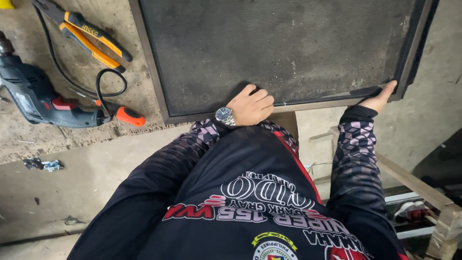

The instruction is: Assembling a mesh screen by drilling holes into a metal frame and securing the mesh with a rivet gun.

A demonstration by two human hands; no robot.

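A dark mesh screen in a brown frame (pixel 284 48) lies flat on the table (pixel 86 144), its near right corner jutting past the edge. The left hand (pixel 251 106), fingers curled together, presses on the frame's near rail. The right hand (pixel 380 97) clamps that overhanging corner. An electric drill (pixel 36 94) and orange-handled pliers (pixel 91 41) lie left.

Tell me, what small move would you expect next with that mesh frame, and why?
Probably a short slide or lift of the framed mesh screen: the left hand rests on its near edge and the right hand grips its near corner, while the drill and pliers lie untouched beside it.
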